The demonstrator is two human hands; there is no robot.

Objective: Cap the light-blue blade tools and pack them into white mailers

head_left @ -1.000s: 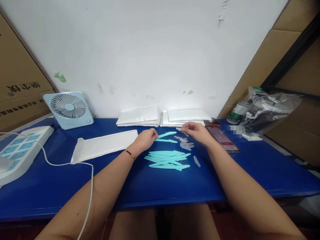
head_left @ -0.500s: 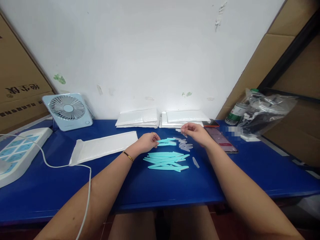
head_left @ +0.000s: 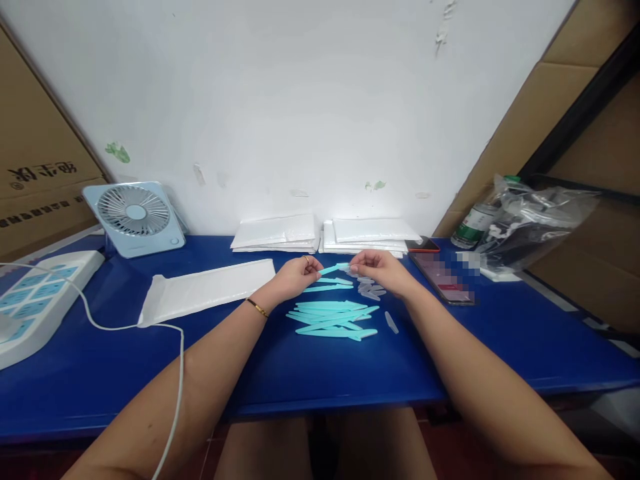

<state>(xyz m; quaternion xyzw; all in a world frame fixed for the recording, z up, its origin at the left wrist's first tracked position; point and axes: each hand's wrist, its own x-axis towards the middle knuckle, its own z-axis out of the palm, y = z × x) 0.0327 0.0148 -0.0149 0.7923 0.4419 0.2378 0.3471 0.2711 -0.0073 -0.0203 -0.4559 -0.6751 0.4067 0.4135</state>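
Note:
My left hand (head_left: 295, 277) is closed in a pinch on the handle of a turquoise eyebrow razor (head_left: 333, 269), held just above the table. At the razor's other end, my right hand (head_left: 379, 270) pinches a small clear blade cap, mostly hidden by the fingers; I cannot tell whether it is over the blade. Loose translucent blade caps (head_left: 370, 291) lie under my right hand. A single cap (head_left: 391, 323) rests nearer to me. More turquoise razors (head_left: 329, 289) lie below my left fingers, with a larger pile of razors (head_left: 330, 319) in front.
White padded envelopes (head_left: 277, 232) are stacked against the wall, and another envelope (head_left: 205, 290) lies at left. A blue fan (head_left: 135, 217), a power strip (head_left: 50, 300) and its white cable (head_left: 181, 353) are on the left. A phone (head_left: 445, 280), bottle (head_left: 475, 225) and plastic bag (head_left: 540, 220) sit right.
My left hand has lifted one razor away from the others, up and toward the wall. My right hand has moved left from the caps to the razor's end.

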